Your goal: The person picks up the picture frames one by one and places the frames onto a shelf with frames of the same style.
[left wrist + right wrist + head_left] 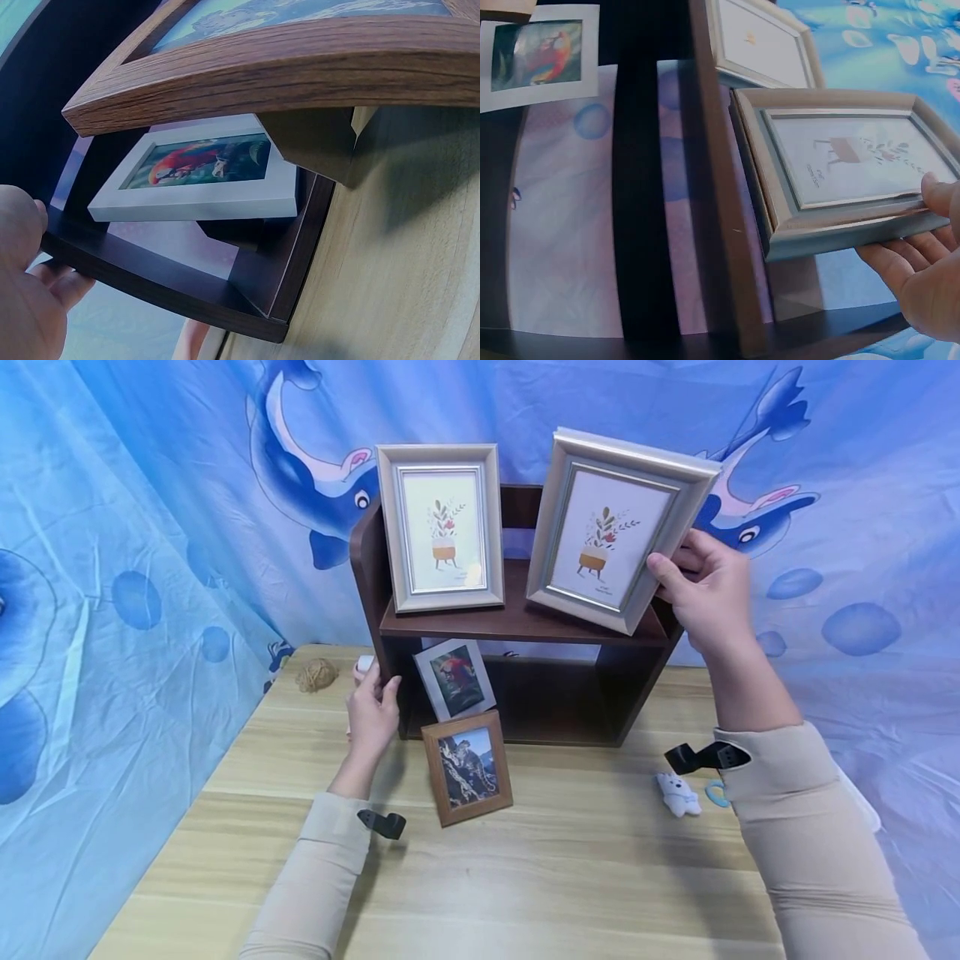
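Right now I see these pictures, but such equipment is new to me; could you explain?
No robot here, just a person working bare-handed. The wide picture comes from a camera on the head, the others from each wrist. The right hand holds a pale frame at the upper level of a dark shelf, beside a similar frame; the left hand grips the shelf's side. A parrot picture stands in the lower compartment. The table holds a spotted-cat picture, a white toy and a twine ball.
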Tool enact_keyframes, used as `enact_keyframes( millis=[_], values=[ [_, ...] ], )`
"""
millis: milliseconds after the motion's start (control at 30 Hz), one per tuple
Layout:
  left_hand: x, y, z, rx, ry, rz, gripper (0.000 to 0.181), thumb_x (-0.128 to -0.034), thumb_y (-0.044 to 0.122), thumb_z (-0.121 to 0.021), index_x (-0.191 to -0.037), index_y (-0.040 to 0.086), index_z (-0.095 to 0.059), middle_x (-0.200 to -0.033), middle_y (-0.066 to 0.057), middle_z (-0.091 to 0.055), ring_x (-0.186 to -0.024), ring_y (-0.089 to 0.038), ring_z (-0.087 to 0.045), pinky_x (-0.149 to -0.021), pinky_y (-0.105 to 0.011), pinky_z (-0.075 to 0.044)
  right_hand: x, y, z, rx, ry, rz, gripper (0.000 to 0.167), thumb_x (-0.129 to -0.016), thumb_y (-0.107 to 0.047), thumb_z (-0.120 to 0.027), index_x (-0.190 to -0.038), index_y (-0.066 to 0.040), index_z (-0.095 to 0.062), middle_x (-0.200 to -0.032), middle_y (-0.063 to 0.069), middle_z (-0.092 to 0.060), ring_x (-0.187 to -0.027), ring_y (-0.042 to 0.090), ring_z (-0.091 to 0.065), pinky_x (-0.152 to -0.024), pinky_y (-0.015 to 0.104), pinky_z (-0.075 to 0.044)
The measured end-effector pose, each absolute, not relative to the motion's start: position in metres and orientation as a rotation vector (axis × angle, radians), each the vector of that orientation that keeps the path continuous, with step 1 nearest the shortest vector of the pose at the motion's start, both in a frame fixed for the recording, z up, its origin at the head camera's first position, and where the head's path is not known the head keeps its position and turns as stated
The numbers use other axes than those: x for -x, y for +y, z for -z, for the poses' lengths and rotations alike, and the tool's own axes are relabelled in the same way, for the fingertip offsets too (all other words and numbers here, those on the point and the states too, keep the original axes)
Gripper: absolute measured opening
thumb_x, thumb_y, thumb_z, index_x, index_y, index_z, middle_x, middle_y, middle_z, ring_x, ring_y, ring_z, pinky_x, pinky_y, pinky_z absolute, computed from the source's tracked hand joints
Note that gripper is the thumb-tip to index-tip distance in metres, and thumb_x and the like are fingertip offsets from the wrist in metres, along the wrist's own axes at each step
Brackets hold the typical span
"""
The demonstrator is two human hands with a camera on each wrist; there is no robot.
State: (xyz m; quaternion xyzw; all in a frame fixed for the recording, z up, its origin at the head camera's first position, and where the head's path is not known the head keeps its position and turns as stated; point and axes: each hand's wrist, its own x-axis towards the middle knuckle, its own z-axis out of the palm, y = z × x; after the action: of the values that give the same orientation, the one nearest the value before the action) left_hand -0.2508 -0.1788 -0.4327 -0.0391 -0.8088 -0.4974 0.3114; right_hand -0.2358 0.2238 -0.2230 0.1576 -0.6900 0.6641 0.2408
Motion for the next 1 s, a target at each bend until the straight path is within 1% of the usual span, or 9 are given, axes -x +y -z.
enact_keyframes(
  millis=[133, 200, 367, 533, 633, 733, 800, 933, 1000],
  values=[
    [0.251, -0.179, 0.434, 0.109, -2.142, 1.315, 0.025, -0.1001, 0.005, -0.061, -0.124, -0.001, -0.063, -0.118, -0.025, -0.070, -0.103, -0.040, -0.070, -0.085, -0.049, -0.060, 0.243, 0.219, 0.231, -0.364, -1.978, -1.670, 0.037, -0.093, -0.007, -0.073, -0.129, -0.003, -0.068, -0.104, 0.002, -0.076, -0.088, 0.005, -0.073, -0.073, 0.018, -0.058],
    [0.251, -0.179, 0.434, 0.115, -2.139, 1.318, 0.028, -0.1003, 0.004, -0.061, -0.128, -0.001, -0.062, -0.119, -0.025, -0.069, -0.104, -0.040, -0.070, -0.086, -0.049, -0.060, 0.246, 0.217, 0.233, -0.336, -2.011, -1.585, 0.036, -0.093, -0.009, -0.073, -0.129, -0.004, -0.068, -0.103, 0.001, -0.076, -0.087, 0.003, -0.072, -0.072, 0.016, -0.058],
    [0.250, -0.179, 0.434, 0.113, -2.124, 1.326, 0.036, -0.1007, 0.006, -0.061, -0.136, 0.000, -0.060, -0.119, -0.025, -0.069, -0.104, -0.039, -0.070, -0.086, -0.047, -0.060, 0.253, 0.215, 0.235, -0.286, -2.070, -1.373, 0.037, -0.095, -0.015, -0.072, -0.130, -0.007, -0.067, -0.110, 0.012, -0.075, -0.091, 0.003, -0.071, -0.081, 0.018, -0.058],
    [0.251, -0.179, 0.434, 0.119, -2.111, 1.327, 0.034, -0.1001, 0.005, -0.062, -0.134, 0.000, -0.061, -0.116, -0.025, -0.070, -0.101, -0.038, -0.072, -0.083, -0.046, -0.061, 0.255, 0.214, 0.245, -0.273, -2.152, -1.168, 0.042, -0.097, -0.016, -0.069, -0.138, -0.008, -0.062, -0.122, 0.016, -0.071, -0.106, 0.016, -0.071, -0.092, 0.026, -0.056],
    [0.251, -0.179, 0.434, 0.126, -2.109, 1.315, 0.032, -0.1000, 0.005, -0.062, -0.132, 0.000, -0.063, -0.115, -0.025, -0.071, -0.100, -0.037, -0.072, -0.082, -0.046, -0.061, 0.255, 0.215, 0.255, -0.280, -2.214, -1.067, 0.043, -0.097, -0.013, -0.068, -0.138, -0.006, -0.059, -0.125, 0.017, -0.069, -0.112, 0.028, -0.069, -0.094, 0.036, -0.056],
    [0.251, -0.178, 0.433, 0.128, -2.108, 1.306, 0.030, -0.1003, 0.006, -0.062, -0.130, 0.001, -0.063, -0.114, -0.024, -0.071, -0.099, -0.037, -0.072, -0.081, -0.046, -0.061, 0.256, 0.215, 0.266, -0.266, -2.254, -1.008, 0.043, -0.097, -0.011, -0.068, -0.137, -0.002, -0.056, -0.125, 0.020, -0.068, -0.112, 0.033, -0.068, -0.094, 0.043, -0.056],
    [0.251, -0.178, 0.433, 0.131, -2.106, 1.299, 0.029, -0.1005, 0.006, -0.062, -0.129, 0.001, -0.064, -0.114, -0.024, -0.072, -0.099, -0.037, -0.072, -0.081, -0.046, -0.061, 0.257, 0.215, 0.273, -0.257, -2.246, -1.003, 0.043, -0.096, -0.009, -0.068, -0.136, 0.000, -0.055, -0.124, 0.021, -0.069, -0.111, 0.033, -0.068, -0.093, 0.041, -0.057],
    [0.251, -0.178, 0.434, 0.141, -2.098, 1.295, 0.027, -0.1005, 0.007, -0.062, -0.127, 0.001, -0.064, -0.113, -0.023, -0.072, -0.098, -0.036, -0.073, -0.079, -0.045, -0.061, 0.259, 0.213, 0.281, -0.242, -2.208, -1.004, 0.043, -0.096, -0.008, -0.067, -0.136, 0.002, -0.055, -0.123, 0.020, -0.069, -0.110, 0.032, -0.069, -0.091, 0.029, -0.057],
    [0.251, -0.178, 0.435, 0.140, -2.097, 1.292, 0.026, -0.1006, 0.007, -0.062, -0.126, 0.001, -0.065, -0.112, -0.023, -0.072, -0.097, -0.035, -0.073, -0.079, -0.044, -0.061, 0.259, 0.212, 0.282, -0.240, -2.198, -0.992, 0.043, -0.096, -0.008, -0.067, -0.137, 0.001, -0.055, -0.123, 0.020, -0.069, -0.109, 0.031, -0.069, -0.091, 0.028, -0.057]
  ],
)
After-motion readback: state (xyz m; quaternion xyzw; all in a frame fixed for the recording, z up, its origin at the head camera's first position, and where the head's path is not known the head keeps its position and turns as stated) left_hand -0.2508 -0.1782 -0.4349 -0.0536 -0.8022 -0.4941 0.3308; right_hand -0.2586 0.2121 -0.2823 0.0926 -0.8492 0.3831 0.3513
